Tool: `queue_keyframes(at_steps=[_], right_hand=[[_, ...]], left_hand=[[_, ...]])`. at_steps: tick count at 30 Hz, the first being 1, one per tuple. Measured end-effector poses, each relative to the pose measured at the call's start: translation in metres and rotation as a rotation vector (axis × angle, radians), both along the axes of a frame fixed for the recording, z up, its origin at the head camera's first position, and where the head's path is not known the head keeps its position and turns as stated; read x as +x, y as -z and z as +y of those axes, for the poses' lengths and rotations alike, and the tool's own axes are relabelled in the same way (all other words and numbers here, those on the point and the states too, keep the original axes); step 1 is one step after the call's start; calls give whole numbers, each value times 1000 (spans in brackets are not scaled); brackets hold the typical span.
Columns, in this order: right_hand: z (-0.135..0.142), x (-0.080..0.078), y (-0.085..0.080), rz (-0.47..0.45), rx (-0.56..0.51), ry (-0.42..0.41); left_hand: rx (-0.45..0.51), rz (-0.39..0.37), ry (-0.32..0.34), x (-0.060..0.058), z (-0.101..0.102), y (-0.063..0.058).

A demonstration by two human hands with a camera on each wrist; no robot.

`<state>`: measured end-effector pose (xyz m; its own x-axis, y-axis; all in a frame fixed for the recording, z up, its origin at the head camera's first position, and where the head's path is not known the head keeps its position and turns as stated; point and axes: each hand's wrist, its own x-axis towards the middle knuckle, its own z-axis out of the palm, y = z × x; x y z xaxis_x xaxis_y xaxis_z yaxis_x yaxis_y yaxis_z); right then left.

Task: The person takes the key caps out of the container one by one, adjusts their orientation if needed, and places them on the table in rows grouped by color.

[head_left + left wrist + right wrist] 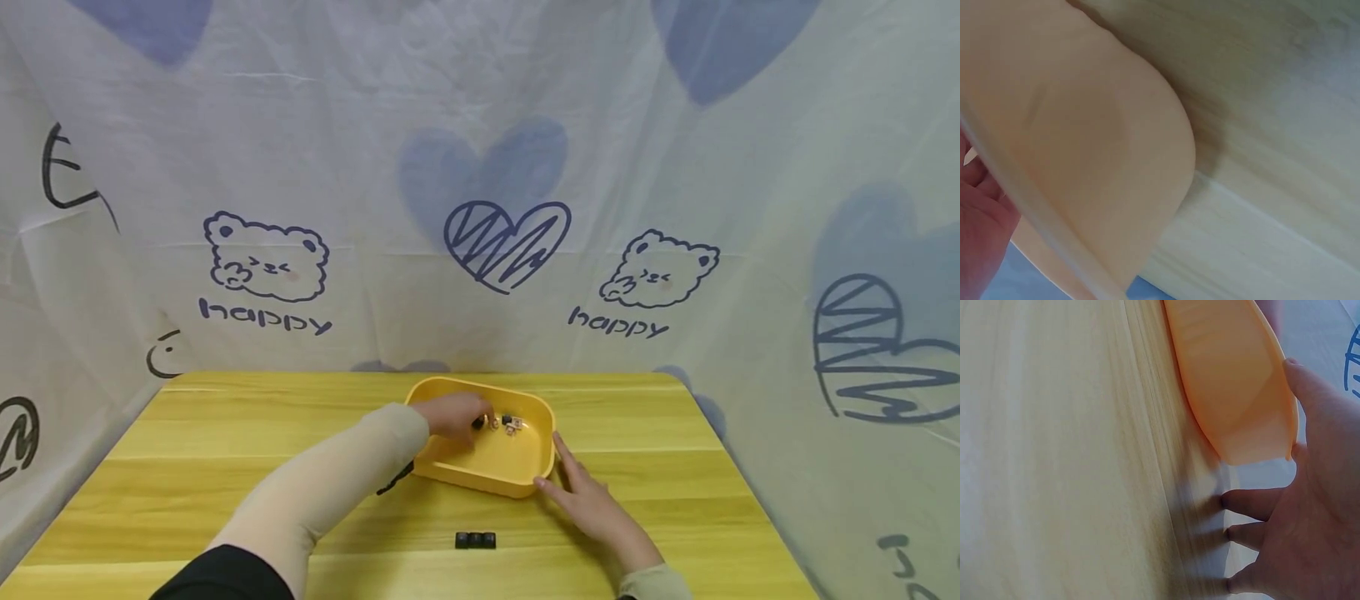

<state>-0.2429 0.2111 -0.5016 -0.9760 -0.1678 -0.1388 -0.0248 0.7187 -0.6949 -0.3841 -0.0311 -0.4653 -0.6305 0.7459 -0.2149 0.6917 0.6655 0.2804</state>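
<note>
My left hand (454,417) reaches over the left side of a yellow plastic tray (480,482) and down into it, fingers bent. A small black block (477,423), like a keycap, shows right at the fingertips; I cannot tell whether they pinch it. Beside them lie another black block (507,420) and several tiny pinkish pieces (514,427). My right hand (596,507) rests against the tray's right end, its fingers spread and mostly straight. In the right wrist view, the thumb touches the orange-looking tray wall (1235,381). The left wrist view shows only part of the left hand (985,231) behind the rim.
Three black keycap-like blocks (476,541) sit in a row on the wood-grain table (375,554), in front of the tray. A dark strap-like thing (396,477) shows under the left forearm. A printed cloth (390,292) hangs behind the table.
</note>
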Motion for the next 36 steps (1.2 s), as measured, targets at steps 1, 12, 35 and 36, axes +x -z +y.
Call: queue_keyframes(at_steps=[1, 12, 35, 36], right_hand=[[0, 0, 0, -1, 1, 0], [-1, 0, 0, 3, -3, -2], [-2, 0, -2, -7, 9, -5], [-2, 0, -2, -6, 9, -6]], left_hand=[[4, -3, 3, 1, 0, 0], [-17, 44, 68, 10, 2, 7], [239, -101, 85, 31, -12, -39], [275, -115, 65, 33, -14, -42]])
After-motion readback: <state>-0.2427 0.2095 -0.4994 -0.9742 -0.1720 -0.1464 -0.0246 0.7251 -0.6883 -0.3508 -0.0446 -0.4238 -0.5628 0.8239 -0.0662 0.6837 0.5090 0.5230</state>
